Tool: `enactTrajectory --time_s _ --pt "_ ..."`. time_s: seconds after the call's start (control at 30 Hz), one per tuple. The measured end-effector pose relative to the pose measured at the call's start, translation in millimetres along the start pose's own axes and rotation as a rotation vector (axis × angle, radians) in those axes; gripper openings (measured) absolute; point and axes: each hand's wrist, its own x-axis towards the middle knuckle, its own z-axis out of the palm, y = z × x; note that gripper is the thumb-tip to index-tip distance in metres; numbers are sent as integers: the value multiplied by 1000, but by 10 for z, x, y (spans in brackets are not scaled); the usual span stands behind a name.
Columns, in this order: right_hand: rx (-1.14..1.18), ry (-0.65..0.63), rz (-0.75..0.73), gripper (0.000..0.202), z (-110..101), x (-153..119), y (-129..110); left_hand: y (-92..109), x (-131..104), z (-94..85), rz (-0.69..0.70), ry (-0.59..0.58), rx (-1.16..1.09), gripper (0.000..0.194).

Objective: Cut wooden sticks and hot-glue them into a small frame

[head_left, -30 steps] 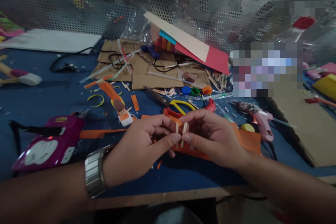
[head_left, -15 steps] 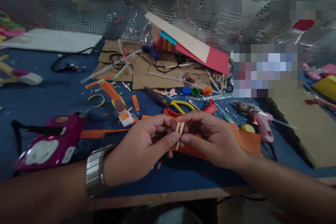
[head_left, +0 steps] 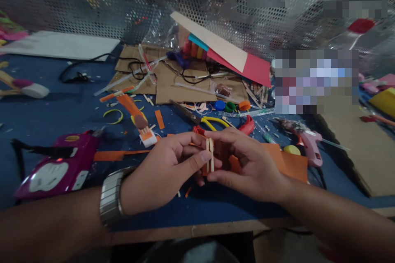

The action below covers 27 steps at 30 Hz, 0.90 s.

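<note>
A pair of short, pale wooden sticks (head_left: pixel 211 157) stands nearly upright, side by side, between my hands above the table. My left hand (head_left: pixel 168 174) pinches them from the left, its thumb lying across their middle. My right hand (head_left: pixel 251 166) brackets them, fingertips at the top end and thumb by the bottom end. Behind and under the hands spreads an orange sheet (head_left: pixel 279 156), partly hidden. Just beyond the fingers lie yellow-handled scissors (head_left: pixel 214 123) and a red-handled tool (head_left: pixel 247 125) whose lower part is covered.
Left is a magenta device (head_left: pixel 58 168) with a black cord; right, a pink glue gun (head_left: pixel 313 148). An orange stick-and-paper piece (head_left: pixel 131 109) lies near coloured caps (head_left: pixel 230 107). Cardboard (head_left: pixel 182 90) and coloured sheets (head_left: pixel 228 51) sit against the perforated metal screen (head_left: pixel 123 8).
The two sticks have turned from a slant to nearly upright. My right thumb has moved down toward their bottom end, while my left hand keeps its pinch.
</note>
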Motion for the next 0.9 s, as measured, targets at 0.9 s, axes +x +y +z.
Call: enactTrajectory --time_s 0.9 --pt "-156 -10 -146 67 -39 2 -12 -96 19 -42 64 -28 11 16"
